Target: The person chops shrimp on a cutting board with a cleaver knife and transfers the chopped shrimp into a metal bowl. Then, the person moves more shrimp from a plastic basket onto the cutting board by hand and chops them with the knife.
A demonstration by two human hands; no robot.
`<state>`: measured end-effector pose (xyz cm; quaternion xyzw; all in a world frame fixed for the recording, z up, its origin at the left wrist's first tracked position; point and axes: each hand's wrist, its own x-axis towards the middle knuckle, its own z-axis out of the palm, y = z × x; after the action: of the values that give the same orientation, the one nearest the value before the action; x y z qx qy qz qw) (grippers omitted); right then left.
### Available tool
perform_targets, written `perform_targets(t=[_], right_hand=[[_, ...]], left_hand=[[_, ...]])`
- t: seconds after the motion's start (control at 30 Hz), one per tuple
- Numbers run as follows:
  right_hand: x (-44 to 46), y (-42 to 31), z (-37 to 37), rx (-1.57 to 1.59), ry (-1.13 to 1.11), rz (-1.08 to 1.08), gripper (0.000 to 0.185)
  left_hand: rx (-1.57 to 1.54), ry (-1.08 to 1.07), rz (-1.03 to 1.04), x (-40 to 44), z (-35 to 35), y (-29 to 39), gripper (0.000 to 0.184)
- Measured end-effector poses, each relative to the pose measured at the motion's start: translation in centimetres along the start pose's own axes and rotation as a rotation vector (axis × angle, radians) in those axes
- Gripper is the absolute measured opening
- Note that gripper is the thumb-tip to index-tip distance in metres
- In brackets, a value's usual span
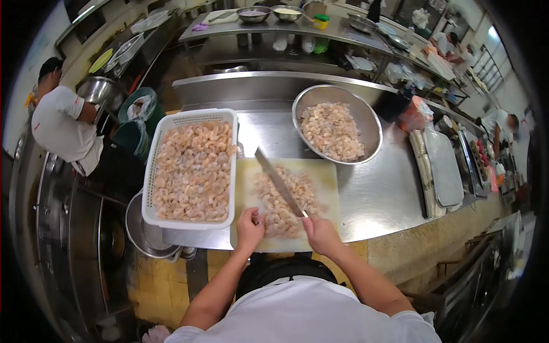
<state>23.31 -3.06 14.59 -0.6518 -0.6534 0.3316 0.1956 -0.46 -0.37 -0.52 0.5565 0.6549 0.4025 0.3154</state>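
Observation:
A large knife point(280, 186) is gripped by its handle in my right hand point(322, 235), its blade slanting up and left over a pile of shrimp pieces point(297, 191). Beneath the pile lies a pale cutting board point(327, 171). At the pile's lower left edge, my left hand point(250, 230) has its fingers curled closed; anything between them is too small to make out. Left of the board, a white perforated basket point(233, 171) holds many peeled shrimp point(191, 171). A steel bowl point(374, 134) of shrimp pieces stands behind and right of the board.
The steel table point(377, 194) has a raised back edge. Trays point(443, 171) and a filled plastic bag point(416, 114) are at its right. A steel pot point(150, 231) sits below the basket's left side. One co-worker point(66, 123) stands at left; others are at far right.

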Motion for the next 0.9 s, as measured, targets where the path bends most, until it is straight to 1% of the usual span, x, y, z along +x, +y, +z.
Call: perform_targets(t=[0.07,0.13,0.2,0.27,0.37,0.4,0.5,0.6,0.67,0.7,0.8,0.9], right_hand=[[0.8,4.8,3.7,-0.128,-0.027,-0.039,0.049],[1.1,5.0,3.5,-0.117,-0.056,-0.002,0.050],[1.2,5.1,3.2,-0.104,-0.088,0.007,0.053],[1.1,4.6,2.5,-0.080,-0.066,-0.004,0.052],[0.2,1.9,0.5,-0.019,-0.056,-0.009,0.051],[-0.1,1.0,-0.2,0.004,-0.057,-0.007,0.051],[-0.6,-0.7,-0.6,0.091,0.010,-0.054,0.050],[0.7,5.1,4.2,-0.011,0.042,-0.111,0.046],[1.1,5.1,2.8,0.010,-0.060,-0.033,0.045],[1.3,4.7,2.1,0.019,-0.120,0.006,0.045],[0.0,0.3,-1.0,0.065,-0.115,0.087,0.051],[-0.4,-0.1,-0.6,0.051,-0.042,0.052,0.052]], left_hand=[[-0.009,-0.020,-0.013,0.0,-0.5,1.4,0.032],[-0.002,-0.003,0.005,0.3,-0.5,1.1,0.032],[-0.052,0.001,-0.030,0.1,-0.4,0.2,0.032],[-0.097,-0.004,-0.082,0.2,-0.4,0.1,0.030],[-0.127,0.002,-0.062,0.5,-0.3,-1.0,0.028],[-0.159,0.001,-0.087,0.6,-0.2,-1.5,0.027],[-0.153,-0.007,-0.105,0.6,0.0,-1.9,0.027],[-0.180,-0.010,-0.059,0.7,-0.2,-1.4,0.027],[-0.245,-0.023,-0.085,0.9,0.1,-2.0,0.027],[-0.276,-0.026,-0.104,0.6,0.1,-2.3,0.026],[-0.234,-0.029,-0.104,0.5,-0.1,-1.8,0.027],[-0.232,-0.028,-0.086,0.3,-0.4,-1.5,0.027]])
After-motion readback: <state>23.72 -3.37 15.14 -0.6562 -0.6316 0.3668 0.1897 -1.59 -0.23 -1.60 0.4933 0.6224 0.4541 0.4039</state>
